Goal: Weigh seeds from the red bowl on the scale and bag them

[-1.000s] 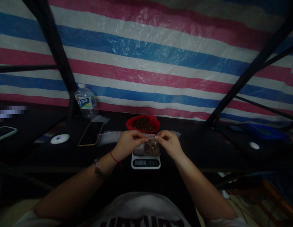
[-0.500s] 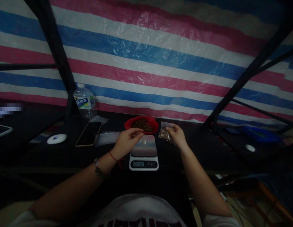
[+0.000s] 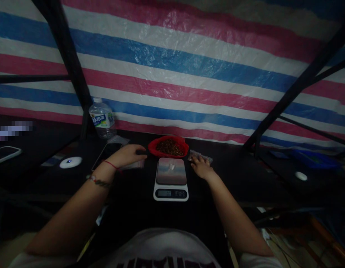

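Note:
My right hand [image 3: 202,167] lies with spread fingers on a small clear zip bag [image 3: 208,158] of brown bits, flat on the black table. Over the empty clear plastic bags [image 3: 135,165] hovers my left hand [image 3: 128,154], fingers stretched and apart, with nothing visible in it; whether it touches them I cannot tell. Between my hands stands a white kitchen scale [image 3: 171,178] with a small clear object on its plate. Just behind the scale sits a red bowl-like container [image 3: 152,148] filled with small brown pieces [image 3: 170,146].
Partly under my left arm lies a phone [image 3: 109,150]. A clear labelled bottle [image 3: 102,119] stands behind it, near a black metal post [image 3: 73,70]. A white oval device [image 3: 70,162] is at the left. Striped plastic sheeting [image 3: 178,82] hangs behind the table.
My left hand has moved left, from above the scale to the empty bags. My right hand has put the filled bag down on the table and released its pinch.

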`<state>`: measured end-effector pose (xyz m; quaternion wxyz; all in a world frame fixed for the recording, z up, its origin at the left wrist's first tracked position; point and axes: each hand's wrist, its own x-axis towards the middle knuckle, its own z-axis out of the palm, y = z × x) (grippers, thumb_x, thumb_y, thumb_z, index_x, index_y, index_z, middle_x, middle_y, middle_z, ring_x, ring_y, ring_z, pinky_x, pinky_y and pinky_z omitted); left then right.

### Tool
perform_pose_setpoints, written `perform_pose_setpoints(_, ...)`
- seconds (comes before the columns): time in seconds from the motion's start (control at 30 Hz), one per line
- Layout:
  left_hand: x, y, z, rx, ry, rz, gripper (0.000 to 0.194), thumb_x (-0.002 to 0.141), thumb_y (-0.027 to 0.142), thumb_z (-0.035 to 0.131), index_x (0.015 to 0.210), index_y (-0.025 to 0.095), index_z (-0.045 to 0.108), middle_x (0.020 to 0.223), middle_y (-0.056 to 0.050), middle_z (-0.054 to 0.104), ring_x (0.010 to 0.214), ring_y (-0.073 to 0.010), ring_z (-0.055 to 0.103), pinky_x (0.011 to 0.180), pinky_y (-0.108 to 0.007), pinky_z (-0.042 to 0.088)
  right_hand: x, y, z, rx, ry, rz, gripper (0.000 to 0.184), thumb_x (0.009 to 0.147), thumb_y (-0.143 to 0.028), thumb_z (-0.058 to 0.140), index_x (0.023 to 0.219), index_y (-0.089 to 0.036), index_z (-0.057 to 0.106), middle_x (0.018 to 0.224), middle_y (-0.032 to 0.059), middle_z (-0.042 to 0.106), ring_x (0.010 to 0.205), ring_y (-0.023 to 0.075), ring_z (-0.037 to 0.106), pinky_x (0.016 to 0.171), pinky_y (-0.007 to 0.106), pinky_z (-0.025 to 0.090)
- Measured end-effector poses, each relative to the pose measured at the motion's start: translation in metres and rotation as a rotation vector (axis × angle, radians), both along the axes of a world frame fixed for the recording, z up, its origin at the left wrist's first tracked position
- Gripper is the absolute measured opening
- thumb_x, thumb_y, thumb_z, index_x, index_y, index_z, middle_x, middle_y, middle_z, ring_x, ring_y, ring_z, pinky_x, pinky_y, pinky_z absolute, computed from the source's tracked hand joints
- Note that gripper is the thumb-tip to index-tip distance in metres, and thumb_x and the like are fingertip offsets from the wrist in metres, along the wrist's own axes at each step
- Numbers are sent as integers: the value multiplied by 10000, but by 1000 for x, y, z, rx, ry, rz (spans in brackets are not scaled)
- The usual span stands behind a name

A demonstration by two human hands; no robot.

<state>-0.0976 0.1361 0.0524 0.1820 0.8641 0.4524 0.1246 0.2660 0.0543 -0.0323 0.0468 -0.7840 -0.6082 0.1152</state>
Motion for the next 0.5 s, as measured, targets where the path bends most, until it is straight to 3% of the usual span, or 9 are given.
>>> perform_pose_setpoints(0.1, -26, 12, -7, -85, 184, -19, 860, 609, 530, 693, 1338, 117, 499, 1394, -149, 492, 1271, -320, 463, 1055, -356, 369, 12, 2, -2, 8, 18, 25, 544, 935, -437, 370, 1461, -365, 255, 1563, 98, 182, 1412, 433, 88, 957, 727, 254)
perform_pose_setpoints(0.2, -38, 19, -18, -149, 295, 21, 1014, 529, 470, 751, 1405, 99, 400, 1456, -182, 397, 1338, -337, 373, 1097, -387, 313, 28, 4, -4, 51, 23, 22, 489, 934, -399, 378, 1421, -376, 340, 1559, 77, 202, 1412, 430, 95, 948, 743, 252)
perform_pose_setpoints(0.37, -37, 24, -29, -160, 272, 11, 901, 558, 379, 720, 1366, 89, 448, 1400, -181, 472, 1290, -321, 439, 1063, -357, 355, 41, 5, -1, 180, -13, -8, 472, 918, -412, 410, 1389, -379, 400, 1543, 66, 243, 1393, 423, 189, 948, 718, 304)
perform_pose_setpoints(0.5, -32, 22, -28, -134, 255, -6, 734, 577, 373, 698, 1265, 157, 560, 1294, -140, 574, 1182, -319, 534, 959, -342, 438, 38, 4, 6, 253, -25, -8, 512, 907, -402, 417, 1415, -389, 354, 1546, 42, 234, 1401, 428, 155, 960, 709, 310)
